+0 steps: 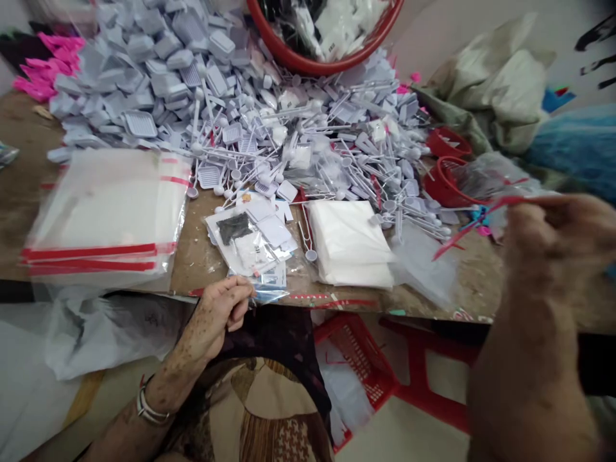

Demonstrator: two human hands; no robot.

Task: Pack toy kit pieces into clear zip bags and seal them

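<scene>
My left hand (225, 311) is closed on the near edge of a clear plastic bag (275, 277) at the table's front. Inside that bag are flat white pieces, a packet of black granules (234, 224) and a small white packet (253, 252). Raised at the right, my blurred right hand (561, 240) pinches a thin red strip (455, 242) that dangles to the left. Beside the filled bag lies a white stack of thin sheets or bags (353, 247), with a small two-ended scoop (309, 250) between them.
Pale plastic trays (144, 77) and scoops (356, 160) are heaped along the back. Clear bags with red strips (110, 205) lie left. A red basket of packets (332, 61) stands behind; smaller red baskets (445, 183) sit right. Below the edge is a red crate (359, 353).
</scene>
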